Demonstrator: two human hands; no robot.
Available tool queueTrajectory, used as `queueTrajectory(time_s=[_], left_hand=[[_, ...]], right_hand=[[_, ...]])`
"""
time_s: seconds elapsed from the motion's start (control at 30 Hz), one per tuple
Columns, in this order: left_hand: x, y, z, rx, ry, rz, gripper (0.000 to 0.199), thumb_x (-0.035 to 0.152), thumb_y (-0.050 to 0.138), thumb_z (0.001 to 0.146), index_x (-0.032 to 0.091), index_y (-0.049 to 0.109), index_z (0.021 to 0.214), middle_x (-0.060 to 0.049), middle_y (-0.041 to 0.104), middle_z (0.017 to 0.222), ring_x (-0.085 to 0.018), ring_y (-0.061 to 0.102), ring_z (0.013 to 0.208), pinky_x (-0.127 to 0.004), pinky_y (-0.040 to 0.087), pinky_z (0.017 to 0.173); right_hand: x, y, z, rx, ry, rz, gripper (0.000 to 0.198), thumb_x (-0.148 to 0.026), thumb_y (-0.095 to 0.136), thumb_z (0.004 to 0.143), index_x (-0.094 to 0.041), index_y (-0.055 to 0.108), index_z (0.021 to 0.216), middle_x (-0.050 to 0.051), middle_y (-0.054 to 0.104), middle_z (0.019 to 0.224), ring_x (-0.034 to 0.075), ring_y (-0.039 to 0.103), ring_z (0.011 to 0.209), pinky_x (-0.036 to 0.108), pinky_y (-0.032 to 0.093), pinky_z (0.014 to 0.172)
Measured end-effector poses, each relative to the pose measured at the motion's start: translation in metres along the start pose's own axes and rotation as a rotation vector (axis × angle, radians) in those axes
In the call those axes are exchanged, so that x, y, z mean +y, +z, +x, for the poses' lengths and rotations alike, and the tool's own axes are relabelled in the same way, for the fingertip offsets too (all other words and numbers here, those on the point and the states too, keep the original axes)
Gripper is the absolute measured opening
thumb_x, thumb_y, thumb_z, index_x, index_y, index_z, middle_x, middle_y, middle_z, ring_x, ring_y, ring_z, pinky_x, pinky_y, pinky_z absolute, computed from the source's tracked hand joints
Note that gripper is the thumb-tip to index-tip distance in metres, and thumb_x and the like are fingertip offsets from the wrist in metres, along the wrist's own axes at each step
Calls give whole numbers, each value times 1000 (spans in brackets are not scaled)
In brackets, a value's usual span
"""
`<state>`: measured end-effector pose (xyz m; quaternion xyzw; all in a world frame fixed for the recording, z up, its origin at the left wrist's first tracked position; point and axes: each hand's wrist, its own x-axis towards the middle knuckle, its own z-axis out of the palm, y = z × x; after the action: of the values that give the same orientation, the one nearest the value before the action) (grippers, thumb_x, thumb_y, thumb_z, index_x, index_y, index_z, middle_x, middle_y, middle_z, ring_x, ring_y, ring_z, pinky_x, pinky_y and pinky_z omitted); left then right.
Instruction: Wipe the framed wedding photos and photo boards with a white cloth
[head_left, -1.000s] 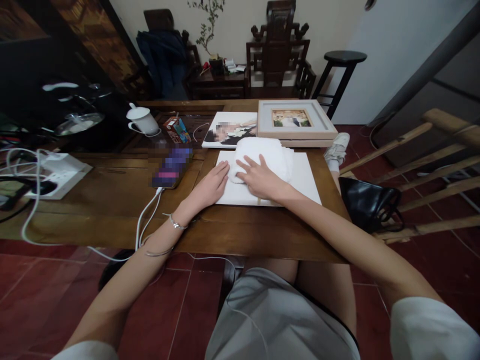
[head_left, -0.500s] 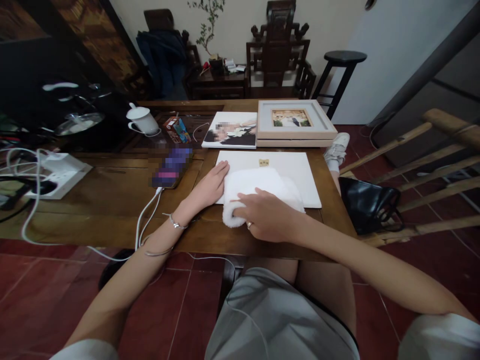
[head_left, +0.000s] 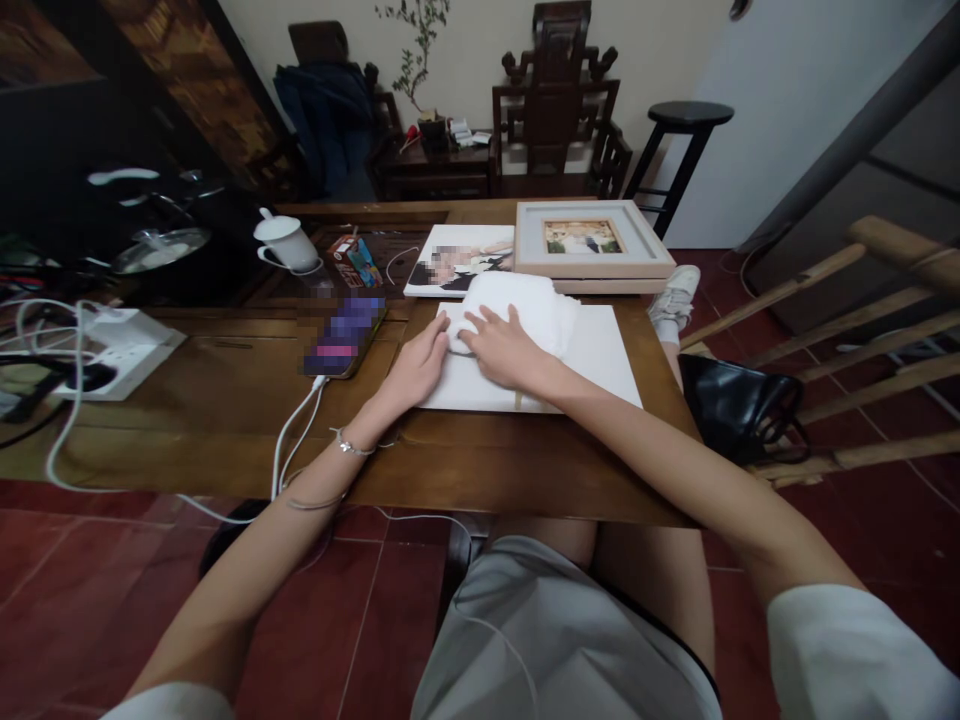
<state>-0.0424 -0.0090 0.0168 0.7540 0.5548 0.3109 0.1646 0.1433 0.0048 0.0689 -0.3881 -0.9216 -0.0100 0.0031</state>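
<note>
A folded white towel point(head_left: 517, 305) lies over the far part of a flat white panel point(head_left: 604, 370) on the wooden table. On top of the towel is my right hand point(head_left: 501, 348), its fingers spread and pressing into the cloth, with the thumb side partly hidden in the fold. My left hand point(head_left: 421, 362) rests flat along the panel's left edge, fingers stretched out, its tips close to the towel. A small brownish fitting point(head_left: 518, 400) shows at the panel's near edge, partly covered by my right forearm.
Behind the panel lie a photo print point(head_left: 461, 262) and a pale picture frame point(head_left: 637, 240). To the left are a phone point(head_left: 345, 335) with a white cable, a small box point(head_left: 355, 262), a lidded white cup point(head_left: 287, 243) and a power strip point(head_left: 127, 355). A bamboo chair point(head_left: 847, 365) stands right.
My right hand has slid the towel away from me, toward the panel's far edge, covering the far fitting and baring the near edge. The left hand has shifted slightly, still on the left edge.
</note>
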Motion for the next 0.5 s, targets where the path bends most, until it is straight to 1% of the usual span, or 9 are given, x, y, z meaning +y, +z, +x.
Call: queueTrajectory(time_s=[0.07, 0.13, 0.17, 0.23, 0.3, 0.33, 0.37, 0.43, 0.5], left_hand=[[1, 0, 1, 76, -45, -75, 59, 48, 24, 106, 12, 48, 147, -15, 53, 150, -27, 50, 140, -46, 36, 119], [3, 0, 0, 146, -58, -107, 60, 49, 22, 107, 13, 51, 146, -13, 52, 151, -25, 49, 140, -44, 36, 119], [4, -1, 0, 176, -58, -106, 59, 49, 21, 107, 14, 52, 145, -12, 53, 151, -25, 49, 141, -44, 35, 120], [6, -1, 0, 211, -52, -93, 59, 48, 20, 107, 15, 54, 143, -11, 54, 150, -24, 49, 140, -44, 34, 120], [9, -1, -1, 211, -43, -84, 61, 49, 19, 107, 14, 56, 141, -12, 56, 148, -25, 51, 139, -45, 35, 120], [10, 0, -1, 204, -39, -79, 63, 50, 18, 107, 13, 57, 140, -13, 56, 147, -25, 52, 138, -46, 36, 119], [10, 1, -2, 193, -36, -72, 64, 51, 17, 107, 13, 58, 138, -13, 58, 146, -26, 53, 137, -47, 37, 119], [11, 2, -2, 165, -28, -50, 66, 52, 16, 107, 12, 60, 136, -13, 59, 144, -26, 55, 135, -46, 38, 118], [10, 3, -2, 125, -14, -21, 67, 53, 17, 106, 11, 60, 135, -13, 59, 144, -26, 54, 136, -45, 37, 119]], right_hand=[[-8, 0, -3, -4, -92, 13, 52, -2, 39, 90, -13, 54, 139, 17, 37, 161, 37, 28, 149, 69, 24, 114], [-17, -2, -11, -19, -206, 48, 48, -3, 40, 90, -14, 58, 134, 16, 42, 158, 35, 28, 150, 66, 24, 116], [-20, -3, -17, -26, -255, 74, 47, -2, 41, 90, -14, 60, 131, 16, 47, 154, 33, 30, 149, 65, 25, 116], [-25, -7, -30, -40, -338, 144, 44, -1, 44, 88, -16, 65, 123, 15, 59, 143, 31, 41, 143, 60, 30, 114], [-25, -14, -42, -61, -406, 224, 41, -1, 46, 85, -19, 69, 113, 13, 68, 128, 27, 56, 127, 51, 37, 108], [-23, -18, -47, -80, -435, 263, 40, -1, 47, 83, -20, 71, 109, 11, 71, 120, 24, 62, 115, 46, 41, 103], [-21, -23, -52, -106, -457, 298, 40, -1, 47, 82, -21, 72, 106, 9, 73, 112, 22, 65, 103, 41, 44, 96], [-13, -34, -57, -163, -466, 351, 41, -1, 45, 79, -21, 73, 102, 6, 75, 96, 19, 64, 85, 34, 44, 82], [-4, -42, -59, -201, -401, 364, 41, -2, 44, 78, -22, 73, 100, 5, 74, 87, 18, 61, 76, 30, 41, 71]])
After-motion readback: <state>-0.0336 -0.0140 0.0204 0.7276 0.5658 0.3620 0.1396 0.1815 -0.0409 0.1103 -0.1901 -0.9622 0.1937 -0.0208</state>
